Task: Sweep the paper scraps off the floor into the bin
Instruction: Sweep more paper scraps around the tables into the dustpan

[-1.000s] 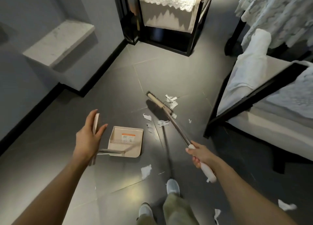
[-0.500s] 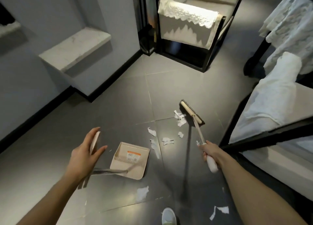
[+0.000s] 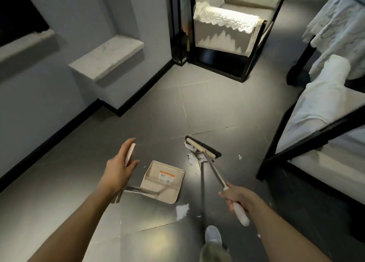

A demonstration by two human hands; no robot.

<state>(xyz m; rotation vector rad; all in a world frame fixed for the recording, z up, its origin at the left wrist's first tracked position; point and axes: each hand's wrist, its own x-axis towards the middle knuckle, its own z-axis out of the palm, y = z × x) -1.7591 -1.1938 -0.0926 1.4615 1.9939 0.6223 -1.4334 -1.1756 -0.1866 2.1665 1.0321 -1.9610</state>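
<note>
You are looking down at a grey tiled floor (image 3: 227,107). Your right hand (image 3: 237,197) is clenched around the white grip at the top of a broom (image 3: 215,172), whose thin metal shaft slants forward and to the left. The broom head (image 3: 203,148) rests on the floor ahead of you, with a bunch of white paper scraps (image 3: 194,156) pressed against its near side.

Your left hand (image 3: 120,172) holds the flat beige top of the dustpan handle (image 3: 130,155) between thumb and fingers; the fingers look fairly straight, so the hold appears loose, though the angle makes that hard to judge. The beige dustpan (image 3: 164,180) sits on the floor just left of the scraps, apart from them.

A larger scrap (image 3: 182,210) lies just beside the dustpan's near right corner. A tiny scrap (image 3: 240,157) lies to the right of the broom head. Your pale shoe (image 3: 213,235) shows at the bottom. An armchair (image 3: 227,24) with lace trim stands ahead, and a marble ledge (image 3: 110,58) juts from the left wall.
</note>
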